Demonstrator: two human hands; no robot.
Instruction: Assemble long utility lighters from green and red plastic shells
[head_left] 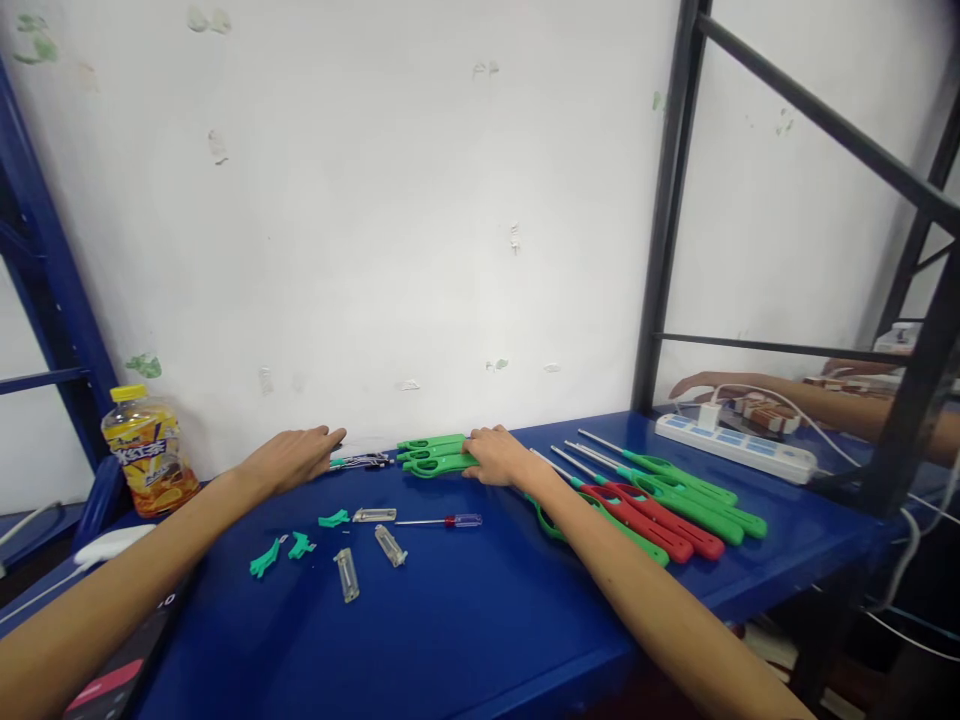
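Observation:
My left hand [294, 457] lies palm down on the blue table [465, 610] near the wall, fingers stretched, its tips touching a small dark and green piece [362, 461]. To its right, my right hand [497, 456] rests with its fingers on a stack of green plastic lighter shells [433, 454]. In front of both hands lie a red-handled screwdriver [444, 521], three small green parts [298, 546] and three clear plastic tubes [373, 545].
A row of green and red long-nosed lighters [660, 500] lies right of my right arm. A white power strip [735, 447] sits behind them by a black rack post [664, 230]. Another person's arm [810, 397] reaches in at far right. A yellow-capped drink bottle [148, 450] stands at left.

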